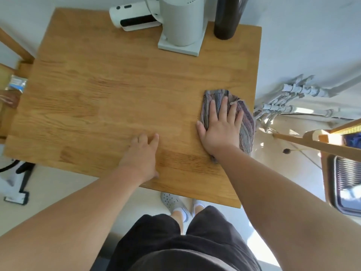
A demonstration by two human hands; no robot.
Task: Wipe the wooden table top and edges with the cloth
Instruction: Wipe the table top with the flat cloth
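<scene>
Wiping of the right side of the honey-coloured wooden worktop (pixel 109 98).

The left hand (pixel 141 153) is laid flat and empty on the wood as a brace; the right hand (pixel 221 124) is pressed open-palmed on the one striped grey cloth (pixel 246 126) near the right edge. Even pressure and overlapping strokes would be best kept, the edges wiped afterwards. Three objects are counted at the back.

Both forearms are bare from elbow to wrist, with no sleeves, watch or rings on the left hand (pixel 143 153) or the right hand (pixel 220 127). The person wears loose black shorts (pixel 175 241). On the feet are white ankle socks (pixel 183 212) inside pale grey perforated clogs (pixel 169 199), their toe caps dotted with small round holes.
</scene>
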